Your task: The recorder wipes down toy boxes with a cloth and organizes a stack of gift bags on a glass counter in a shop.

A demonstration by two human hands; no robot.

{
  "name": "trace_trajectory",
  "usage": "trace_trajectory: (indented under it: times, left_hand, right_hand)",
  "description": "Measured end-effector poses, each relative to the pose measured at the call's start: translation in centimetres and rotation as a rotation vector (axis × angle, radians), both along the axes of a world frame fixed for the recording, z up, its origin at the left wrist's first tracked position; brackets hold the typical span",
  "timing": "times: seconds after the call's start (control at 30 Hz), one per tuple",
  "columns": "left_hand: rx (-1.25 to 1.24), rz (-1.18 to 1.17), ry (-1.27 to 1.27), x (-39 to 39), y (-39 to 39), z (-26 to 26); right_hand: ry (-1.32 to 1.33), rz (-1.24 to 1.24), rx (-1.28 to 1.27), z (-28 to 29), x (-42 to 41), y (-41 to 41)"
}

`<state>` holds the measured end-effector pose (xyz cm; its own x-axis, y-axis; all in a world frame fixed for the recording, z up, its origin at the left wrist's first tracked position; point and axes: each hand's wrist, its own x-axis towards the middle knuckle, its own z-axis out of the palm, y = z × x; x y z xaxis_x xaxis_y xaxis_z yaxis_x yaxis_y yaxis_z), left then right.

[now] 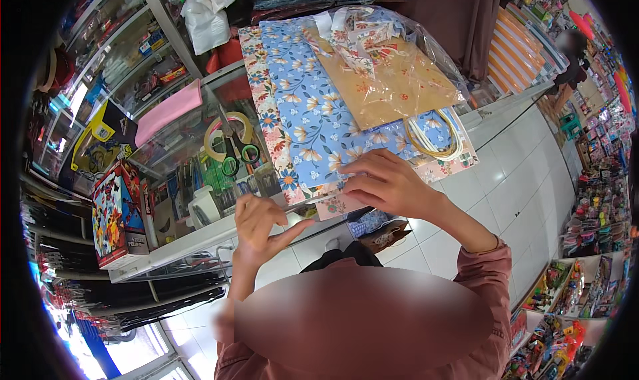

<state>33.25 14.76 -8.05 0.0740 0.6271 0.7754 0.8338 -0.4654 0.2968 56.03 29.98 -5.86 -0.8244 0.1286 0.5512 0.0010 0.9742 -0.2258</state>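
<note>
My left hand [258, 228] hovers at the counter's front edge, fingers curled apart and thumb pointing right, with nothing in it. My right hand [387, 183] is over the near edge of a blue floral paper sheet [294, 115], fingers spread; whether they touch it is unclear. Beneath the blue sheet, cream floral paper [259, 90] shows along the left side. On top rest a brown paper piece with red prints [394, 88] in clear plastic, floral scraps [357, 45] and looped white and tan cord handles [439, 138]. Scissors [232, 150] and tape rolls [214, 148] are left of the papers.
The glass display counter [169, 250] holds stationery. A boxed toy [117, 215] and folded pink cloth [169, 110] sit at left. White plastic bags [207, 20] hang behind. A paper bag [389, 235] is below the counter edge. Another person [569, 55] is far right.
</note>
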Motion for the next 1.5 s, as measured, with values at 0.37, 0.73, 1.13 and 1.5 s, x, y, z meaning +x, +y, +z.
trace_trajectory:
  times: [0.37, 0.73, 1.13, 1.5]
  left_hand:
    - [-0.046, 0.039, 0.225, -1.0, 1.5, 1.5]
    - [-0.071, 0.004, 0.217, 0.3, 2.9, 4.2]
    - [-0.309, -0.055, 0.411, 3.6, 5.3, 4.4]
    - [-0.204, -0.064, 0.410, 2.9, 6.2, 3.0]
  right_hand:
    - [0.065, -0.105, 0.321, -1.3, 0.1, -1.3]
    - [0.113, -0.152, 0.289, -0.7, -0.6, -0.7]
    - [0.162, -0.099, 0.426, -0.7, -0.5, -0.4]
    - [0.178, -0.228, 0.379, -1.6, 1.9, 0.3]
